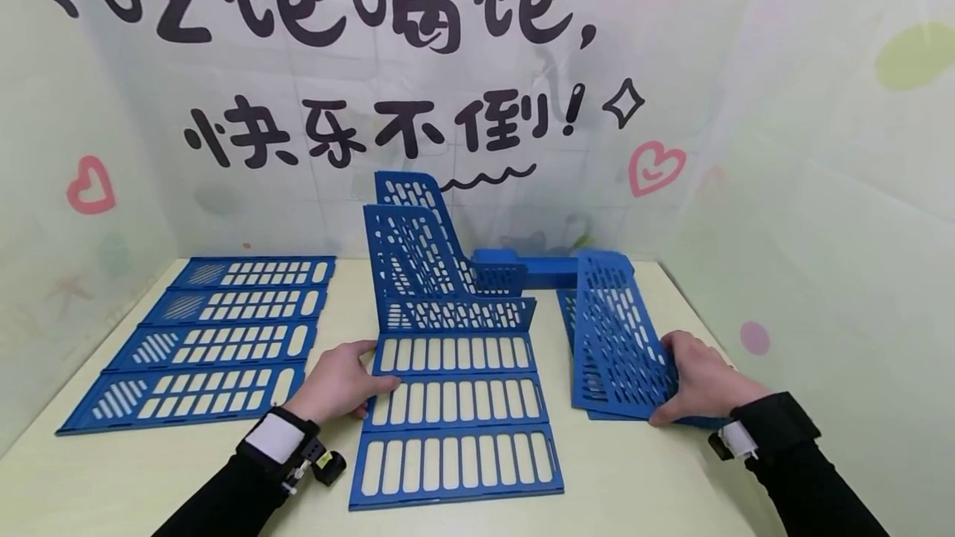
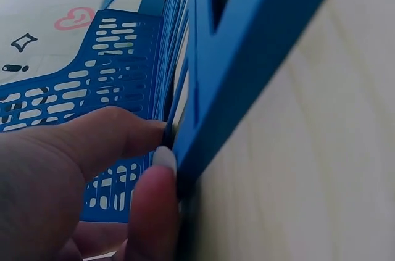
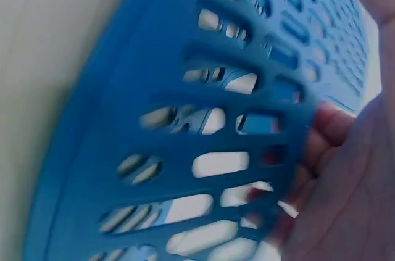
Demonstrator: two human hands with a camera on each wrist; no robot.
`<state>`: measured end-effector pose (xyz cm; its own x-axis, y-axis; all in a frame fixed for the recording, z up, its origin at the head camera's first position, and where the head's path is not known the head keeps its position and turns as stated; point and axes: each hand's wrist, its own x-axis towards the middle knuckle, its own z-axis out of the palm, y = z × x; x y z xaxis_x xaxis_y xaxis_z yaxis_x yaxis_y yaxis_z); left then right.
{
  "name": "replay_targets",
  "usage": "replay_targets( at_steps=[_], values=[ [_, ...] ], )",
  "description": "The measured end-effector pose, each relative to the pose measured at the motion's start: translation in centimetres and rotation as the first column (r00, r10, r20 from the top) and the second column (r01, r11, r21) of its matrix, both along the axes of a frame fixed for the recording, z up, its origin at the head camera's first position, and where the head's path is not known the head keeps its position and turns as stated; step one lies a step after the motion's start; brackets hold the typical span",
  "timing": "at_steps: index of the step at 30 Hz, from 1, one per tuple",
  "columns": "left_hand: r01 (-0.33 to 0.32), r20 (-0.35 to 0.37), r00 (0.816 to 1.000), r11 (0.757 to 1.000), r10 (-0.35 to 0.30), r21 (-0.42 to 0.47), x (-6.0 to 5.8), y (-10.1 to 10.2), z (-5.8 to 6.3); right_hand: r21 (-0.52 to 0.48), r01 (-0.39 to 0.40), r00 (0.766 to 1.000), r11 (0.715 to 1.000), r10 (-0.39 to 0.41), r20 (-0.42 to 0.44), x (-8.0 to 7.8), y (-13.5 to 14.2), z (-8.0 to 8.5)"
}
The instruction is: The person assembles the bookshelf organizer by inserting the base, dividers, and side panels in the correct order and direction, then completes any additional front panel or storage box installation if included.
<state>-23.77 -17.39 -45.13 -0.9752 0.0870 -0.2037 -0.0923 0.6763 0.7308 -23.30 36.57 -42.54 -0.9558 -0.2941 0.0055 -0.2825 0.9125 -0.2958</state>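
My left hand [image 1: 339,384] pinches the left edge of a blue slotted base panel [image 1: 455,428] lying on the table, its thumb over the top. In the left wrist view, thumb and forefinger meet at the panel's edge [image 2: 213,82]. Two blue perforated side panels, a front one [image 1: 382,263] and a rear one [image 1: 429,189], stand upright at the base's far end. On the right, my right hand [image 1: 705,384] grips the right edge of a loose perforated side panel [image 1: 585,330], which is tilted up over other blue panels. In the right wrist view, this panel [image 3: 92,150] looks blurred.
At the left, several slotted blue panels [image 1: 160,346] lie joined in a row on the pale table [image 1: 298,479]. A long blue piece [image 1: 552,272] lies behind, against the printed backdrop [image 1: 448,131]. Fabric walls enclose both sides.
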Motion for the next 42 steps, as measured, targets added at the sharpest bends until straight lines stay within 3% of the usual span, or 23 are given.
replay_targets(
  at_steps=[3,7,11,14,16,18,21,23,27,36,39,42],
  values=[
    [0.012,-0.006,1.0,1.0,-0.012,-0.004,-0.2,-0.1,0.1,-0.059,-0.002,1.0,0.998,0.004,0.027,-0.4,0.5,0.1],
    [0.018,-0.004,1.0,1.0,-0.018,-0.02,-0.4,-0.2,0.2,-0.032,-0.034,0.997,0.999,0.036,0.062,-1.6,0.8,0.3],
    [0.026,0.012,1.0,0.999,-0.025,-0.037,-0.3,-0.1,0.2,0.011,-0.001,0.982,1.0,-0.001,0.191,-2.6,0.3,0.6],
    [0.031,0.015,0.999,0.999,-0.03,-0.04,-0.2,-0.2,0.2,0.035,0.131,0.965,0.991,-0.135,0.226,-3.4,-2.3,0.7],
    [0.028,0.015,1.0,0.999,-0.028,-0.039,-0.1,-0.5,0.1,0.056,0.221,0.959,0.974,-0.228,0.17,-4.1,-5.3,0.6],
    [0.024,0.011,1.0,0.999,-0.024,-0.037,0.0,-0.7,0.0,0.096,0.327,0.937,0.94,-0.336,0.094,-4.7,-8.9,0.4],
    [0.022,0.008,1.0,0.999,-0.022,-0.031,0.0,-0.8,-0.2,0.164,0.428,0.899,0.889,-0.437,0.017,-5.9,-12.8,-0.2],
    [0.025,0.008,1.0,0.999,-0.025,-0.03,0.0,-0.7,-0.2,0.18,0.471,0.876,0.864,-0.482,0.024,-6.4,-13.7,-0.2],
    [0.04,0.009,0.999,0.998,-0.04,-0.039,-0.5,-0.3,0.0,0.138,0.504,0.856,0.853,-0.515,0.052,-6.5,-13.0,0.7],
    [0.042,0.003,0.999,0.999,-0.042,-0.011,-0.4,-0.3,-0.3,-0.027,0.465,0.884,0.885,-0.465,-0.051,-6.1,-10.3,1.6],
    [0.044,0.003,0.999,0.999,-0.044,-0.013,-0.2,-0.2,0.0,-0.107,0.416,0.907,0.903,-0.42,-0.023,-5.8,-9.1,2.4],
    [0.056,-0.013,0.998,0.998,-0.057,-0.037,0.3,-0.6,0.5,-0.168,0.329,0.944,0.929,-0.325,0.053,-5.1,-8.1,4.3]
  ],
)
